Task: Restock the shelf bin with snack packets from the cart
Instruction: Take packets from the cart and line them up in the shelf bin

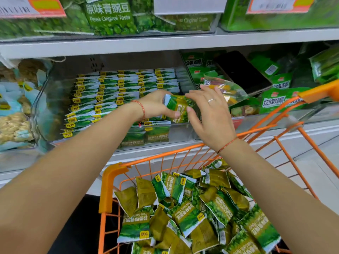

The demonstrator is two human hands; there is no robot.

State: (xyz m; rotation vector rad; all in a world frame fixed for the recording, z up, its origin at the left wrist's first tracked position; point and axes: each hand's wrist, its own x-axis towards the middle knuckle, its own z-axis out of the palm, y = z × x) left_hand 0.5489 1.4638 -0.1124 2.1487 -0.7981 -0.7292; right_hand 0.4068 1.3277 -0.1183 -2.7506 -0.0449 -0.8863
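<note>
Item: snack packets [178, 107], a small green stack, held at the centre of the frame just above the right front corner of the clear shelf bin [44, 114].

Left hand [156, 105]: fingers and thumb curled round the left end of the stack, thumb along its lower edge. A red cord sits at the wrist.

Right hand [211, 114]: fingers fairly straight, fingertips resting on the top and right end of the stack, thumb against its near face. It appears to steady and square the stack, not to carry it. A ring shows on one finger.

Shelf bin: mid-left of the frame, already filled with ordered rows of like packets standing on edge, yellow logos uppermost. The remaining gap seems to lie at the right front, below the hands.

Cart [108, 184]: orange wire, lower centre and right of the frame, with many loose packets [185, 215] in a heap, facing every way.

Neighbouring stock: mixed fruit-and-vegetable crisp bags [280, 101] in the bin at the right; pale snack bags [12, 123] at the left; original-taste pea bags [110, 17] on the shelf above.

Handling note: judged best to keep the stack pressed flat between both hands, turn the logos to match the rows, lower it upright into the gap, and release only once it leans against its neighbours. Risk: slick film packets may fan out or topple forward.
</note>
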